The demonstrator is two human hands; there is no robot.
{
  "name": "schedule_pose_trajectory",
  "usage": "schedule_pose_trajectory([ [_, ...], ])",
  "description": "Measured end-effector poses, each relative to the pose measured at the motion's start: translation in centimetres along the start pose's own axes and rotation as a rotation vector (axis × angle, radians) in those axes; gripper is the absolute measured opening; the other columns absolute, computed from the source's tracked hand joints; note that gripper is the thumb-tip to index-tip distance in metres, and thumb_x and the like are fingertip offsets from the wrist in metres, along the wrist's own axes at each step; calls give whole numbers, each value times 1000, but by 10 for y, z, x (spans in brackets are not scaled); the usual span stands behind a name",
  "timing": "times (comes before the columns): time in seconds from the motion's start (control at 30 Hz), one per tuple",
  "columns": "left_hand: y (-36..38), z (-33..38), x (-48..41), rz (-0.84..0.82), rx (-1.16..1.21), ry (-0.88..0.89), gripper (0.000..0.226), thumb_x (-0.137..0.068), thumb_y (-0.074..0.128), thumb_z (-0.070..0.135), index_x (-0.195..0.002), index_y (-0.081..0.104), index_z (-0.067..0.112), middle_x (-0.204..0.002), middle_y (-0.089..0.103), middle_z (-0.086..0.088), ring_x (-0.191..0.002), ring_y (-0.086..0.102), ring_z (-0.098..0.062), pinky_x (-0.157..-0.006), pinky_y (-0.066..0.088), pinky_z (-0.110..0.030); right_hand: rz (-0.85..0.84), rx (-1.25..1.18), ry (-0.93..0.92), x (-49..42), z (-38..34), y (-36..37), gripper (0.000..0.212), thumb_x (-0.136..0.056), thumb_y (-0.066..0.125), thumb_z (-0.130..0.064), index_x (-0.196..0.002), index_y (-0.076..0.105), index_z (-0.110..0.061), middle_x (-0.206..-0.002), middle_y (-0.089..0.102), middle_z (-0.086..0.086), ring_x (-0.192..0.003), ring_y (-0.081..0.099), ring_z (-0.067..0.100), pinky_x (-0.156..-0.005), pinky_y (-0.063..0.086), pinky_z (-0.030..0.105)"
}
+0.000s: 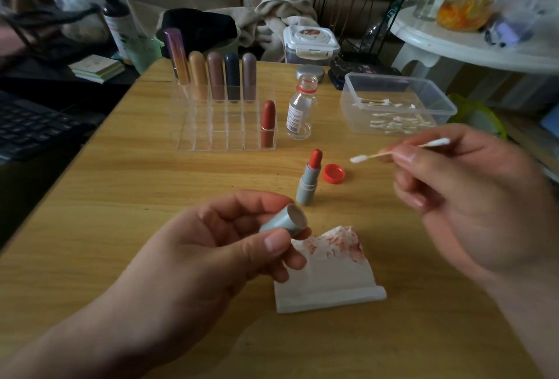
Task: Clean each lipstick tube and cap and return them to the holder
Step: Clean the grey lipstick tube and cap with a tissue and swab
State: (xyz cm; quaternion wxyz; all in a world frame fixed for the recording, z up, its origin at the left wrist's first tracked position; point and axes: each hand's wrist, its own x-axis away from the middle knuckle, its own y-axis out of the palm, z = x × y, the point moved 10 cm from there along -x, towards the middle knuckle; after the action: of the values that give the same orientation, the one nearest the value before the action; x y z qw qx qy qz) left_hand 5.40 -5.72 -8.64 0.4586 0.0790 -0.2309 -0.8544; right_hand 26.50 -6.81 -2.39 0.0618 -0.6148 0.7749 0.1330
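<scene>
Wooden surface [121,197]: left hand [211,254] pinches the light, rigid, slick cap [282,221] by its sides; right hand [459,197] pinches a flimsy cotton swab [399,150] mid-stick.

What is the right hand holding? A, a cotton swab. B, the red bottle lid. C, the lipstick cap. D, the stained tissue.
A: the right hand pinches a swab by its stick, while the left hand holds the cap.
</scene>
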Motion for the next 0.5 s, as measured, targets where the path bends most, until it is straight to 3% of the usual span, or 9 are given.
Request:
schedule_pose_trajectory([
  [0.1,0,0,0,-17,-7,14,30,-67,83,4,-96,75,6,-96,72,-25,-78,73,-29,-66,58,-28,-151,26,-129,18,-22,16,6,-79,75,-24,-83,74,-19,-74,57,30,-55,50,21,-49,40,22],
  [0.23,4,2,1,-48,-42,23,32,-66,88,15,-95,76,9,-96,73,-22,-80,73,-29,-68,59,-29,-181,153,-183,29,-26,20,16,-82,76,-40,-89,76,-26,-78,66,19,-56,54,29,-52,42,26],
  [0.4,6,0,-1,-52,-117,36,34,-73,85,32,-98,77,11,-91,72,-14,-74,67,-22,-67,55,-28,-196,269,-300,41,-37,35,4,-90,69,-28,-91,70,-31,-90,73,7,-64,64,23,-55,47,24],
  [0.5,4,-5,-2,-42,-113,30,28,-80,77,29,-100,76,9,-83,68,-9,-70,60,-19,-66,53,-28,-198,316,-349,47,-40,44,6,-89,66,-17,-90,64,-23,-91,73,3,-68,66,17,-59,47,20],
])
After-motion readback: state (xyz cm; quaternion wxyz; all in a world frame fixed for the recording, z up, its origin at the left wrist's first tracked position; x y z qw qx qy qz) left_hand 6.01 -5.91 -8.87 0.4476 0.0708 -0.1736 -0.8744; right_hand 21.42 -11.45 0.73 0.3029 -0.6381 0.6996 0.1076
